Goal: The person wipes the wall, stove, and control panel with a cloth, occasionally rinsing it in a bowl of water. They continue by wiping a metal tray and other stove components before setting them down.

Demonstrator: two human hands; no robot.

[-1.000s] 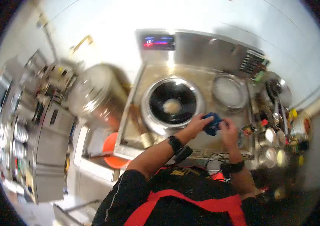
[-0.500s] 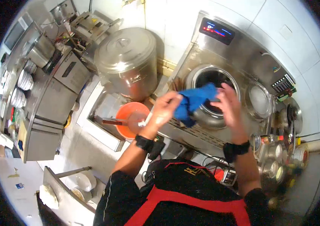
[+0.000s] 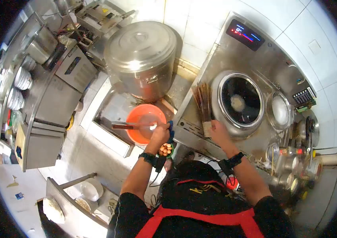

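My left hand [image 3: 160, 134] is closed on a bunched blue cloth [image 3: 171, 132], beside the rim of an orange basin [image 3: 132, 135]. A utensil with a brown handle [image 3: 122, 125] lies across that basin. My right hand [image 3: 219, 133] is closed at the pale bound end of a bamboo brush [image 3: 203, 104], whose bristles point toward the wall. The brush stands at the left side of the round stove well [image 3: 242, 99], which has a dark interior.
A large lidded steel pot [image 3: 140, 47] stands behind the basin. Round brown items [image 3: 165, 149] sit in a container below my left hand. To the right are a metal bowl [image 3: 279, 111] and several small containers. A steel counter [image 3: 57, 103] runs along the left.
The blue cloth, earlier spread between both hands over the stove, is now bunched in my left hand near the basin. My right hand has moved down and left to the brush and closed.
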